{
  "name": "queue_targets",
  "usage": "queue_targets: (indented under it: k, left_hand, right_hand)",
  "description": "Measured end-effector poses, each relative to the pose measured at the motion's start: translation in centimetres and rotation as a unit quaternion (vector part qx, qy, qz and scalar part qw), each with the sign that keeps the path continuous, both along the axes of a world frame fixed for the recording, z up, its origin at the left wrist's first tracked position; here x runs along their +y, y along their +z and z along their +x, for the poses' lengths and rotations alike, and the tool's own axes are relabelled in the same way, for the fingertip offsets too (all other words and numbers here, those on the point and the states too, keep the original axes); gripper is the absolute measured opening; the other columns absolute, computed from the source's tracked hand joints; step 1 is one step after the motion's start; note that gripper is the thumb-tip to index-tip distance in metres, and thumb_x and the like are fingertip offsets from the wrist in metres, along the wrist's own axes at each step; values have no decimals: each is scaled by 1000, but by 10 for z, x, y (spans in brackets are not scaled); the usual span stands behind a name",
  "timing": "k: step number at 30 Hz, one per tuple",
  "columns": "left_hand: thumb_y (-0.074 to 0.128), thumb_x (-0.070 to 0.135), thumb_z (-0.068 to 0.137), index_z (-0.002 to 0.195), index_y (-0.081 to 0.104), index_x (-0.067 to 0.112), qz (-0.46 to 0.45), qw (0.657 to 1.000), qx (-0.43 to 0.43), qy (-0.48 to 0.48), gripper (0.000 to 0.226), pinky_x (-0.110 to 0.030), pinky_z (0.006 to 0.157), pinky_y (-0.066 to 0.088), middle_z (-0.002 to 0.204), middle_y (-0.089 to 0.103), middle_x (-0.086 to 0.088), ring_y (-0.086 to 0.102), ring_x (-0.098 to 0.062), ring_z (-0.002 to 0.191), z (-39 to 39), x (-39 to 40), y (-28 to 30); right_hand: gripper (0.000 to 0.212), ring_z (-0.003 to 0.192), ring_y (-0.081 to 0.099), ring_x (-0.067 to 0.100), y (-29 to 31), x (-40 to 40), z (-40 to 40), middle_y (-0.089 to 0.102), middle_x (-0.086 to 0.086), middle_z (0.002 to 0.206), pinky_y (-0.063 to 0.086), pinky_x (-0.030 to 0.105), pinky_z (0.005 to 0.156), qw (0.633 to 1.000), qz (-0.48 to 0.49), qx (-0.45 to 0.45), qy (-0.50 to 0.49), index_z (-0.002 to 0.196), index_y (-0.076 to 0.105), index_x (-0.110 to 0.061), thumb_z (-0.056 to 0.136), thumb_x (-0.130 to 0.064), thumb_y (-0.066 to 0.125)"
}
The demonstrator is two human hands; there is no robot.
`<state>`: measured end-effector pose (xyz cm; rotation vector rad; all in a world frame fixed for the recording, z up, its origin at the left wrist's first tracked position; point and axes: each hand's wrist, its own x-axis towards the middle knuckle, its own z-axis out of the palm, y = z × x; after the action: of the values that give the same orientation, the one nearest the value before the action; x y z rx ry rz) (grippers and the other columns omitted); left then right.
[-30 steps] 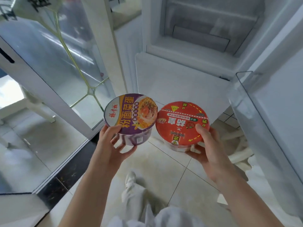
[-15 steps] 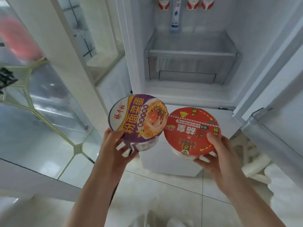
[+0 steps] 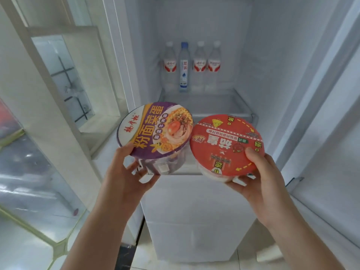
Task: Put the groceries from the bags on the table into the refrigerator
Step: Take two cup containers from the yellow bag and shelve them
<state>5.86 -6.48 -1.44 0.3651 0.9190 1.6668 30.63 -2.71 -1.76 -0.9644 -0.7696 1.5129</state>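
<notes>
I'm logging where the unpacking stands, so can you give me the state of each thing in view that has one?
Fridge: open.
Purple noodle bowl: sealed, tilted, held in the left hand, not yet in the fridge.
Red noodle bowl: sealed, tilted, held in the right hand, not yet in the fridge.
Water bottles: four, upright, capped, at the back of a fridge shelf.
Shelf: front part bare.

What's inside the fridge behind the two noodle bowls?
Four water bottles stand in a row at the back of the shelf, one with a blue label. The purple bowl and red bowl cover the shelf's front edge and whatever lies below it.
</notes>
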Motion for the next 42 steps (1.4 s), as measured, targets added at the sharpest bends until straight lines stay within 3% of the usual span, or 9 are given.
queue_targets:
  k: [3, 6, 12, 21, 25, 29, 32, 37, 42]
  left_hand:
    - [66, 33, 83, 84, 67, 20, 18, 1000, -12, 14, 13, -48, 91, 50, 102, 54, -8, 54, -25, 97, -1, 23, 26]
    - [65, 35, 83, 65, 67, 25, 43, 999, 7, 25, 20, -48, 90, 49, 92, 55, -5, 57, -21, 84, -2, 45, 57]
    - [77, 39, 60, 77, 72, 29, 120, 991, 63, 10, 20, -49, 92, 50, 99, 59, -4, 58, -23, 95, -11, 77, 112]
    - [67, 49, 67, 92, 68, 33, 196, 976, 99, 10, 30, -41, 80, 55, 109, 58, -6, 60, -22, 98, -14, 108, 182]
    - [65, 50, 75, 88, 68, 35, 222, 965, 137, 19, 20, -41, 81, 55, 102, 63, -4, 64, -17, 89, -2, 126, 210]
    - [62, 50, 84, 110, 63, 36, 225, 960, 163, 46, 29, -38, 76, 57, 103, 70, 2, 69, -12, 84, 16, 155, 232]
    - [64, 50, 83, 120, 60, 32, 205, 959, 177, 77, 41, -35, 69, 57, 111, 70, 3, 68, -12, 87, 21, 178, 252]
    - [66, 48, 84, 119, 59, 26, 196, 952, 215, 92, 41, -41, 75, 59, 107, 71, 3, 70, -16, 89, 21, 208, 289]
    - [68, 53, 81, 111, 58, 21, 178, 945, 255, 98, 45, -32, 59, 58, 96, 70, 2, 69, -16, 76, 18, 242, 323]
  right_hand:
    - [58, 100, 69, 22, 25, 22, -2, 68, 2, 113, 57, 39, 69, 1000, 31, -6, 6, 121, 53, -25, 70, -41, 75]
    - [58, 101, 69, 21, 53, 43, -6, 68, 1, 115, 58, 39, 71, 998, 63, -6, 13, 125, 52, -25, 73, -41, 73]
    - [55, 91, 72, 19, 108, 74, -10, 71, -1, 105, 58, 43, 75, 992, 125, 1, 2, 121, 52, -24, 70, -40, 68]
    - [70, 101, 69, 25, 175, 106, -16, 67, 6, 117, 57, 50, 81, 977, 212, 1, 5, 129, 50, -18, 67, -43, 70]
    - [73, 102, 68, 28, 203, 121, -17, 64, 8, 118, 59, 47, 75, 975, 220, 4, -16, 130, 48, -19, 65, -43, 71]
    - [55, 100, 66, 27, 231, 147, -16, 61, 8, 118, 59, 46, 71, 974, 219, 3, -61, 130, 45, -19, 82, -37, 68]
    - [70, 97, 67, 27, 253, 170, -20, 62, 10, 120, 59, 46, 65, 967, 237, -31, -92, 129, 46, -15, 70, -39, 73]
    - [56, 90, 69, 24, 289, 207, -28, 65, 10, 113, 60, 40, 62, 951, 258, -69, -153, 126, 44, -14, 79, -34, 68]
    - [56, 78, 67, 24, 319, 245, -32, 64, 13, 111, 54, 35, 42, 960, 219, -120, -126, 128, 43, -10, 83, -38, 64]
